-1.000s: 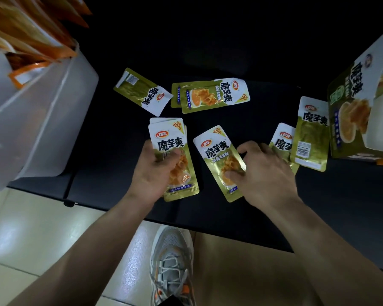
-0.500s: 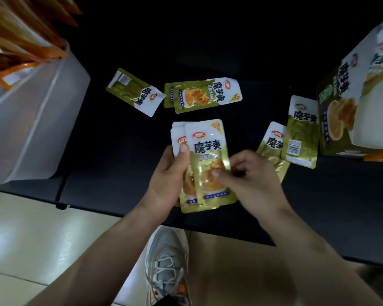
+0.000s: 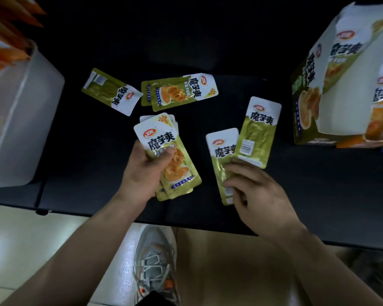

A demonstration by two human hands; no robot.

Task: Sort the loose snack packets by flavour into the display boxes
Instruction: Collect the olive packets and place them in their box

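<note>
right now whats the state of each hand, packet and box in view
left hand, gripping the packet stack, face up
right hand, fingers on the short packet, grip unclear
tall packet, flat, barcode side up, overlapping the short packet
far-left packet, flat, barcode side up
overlapped pair, flat, face up
green display box, open
white bin, holding orange packets
</note>
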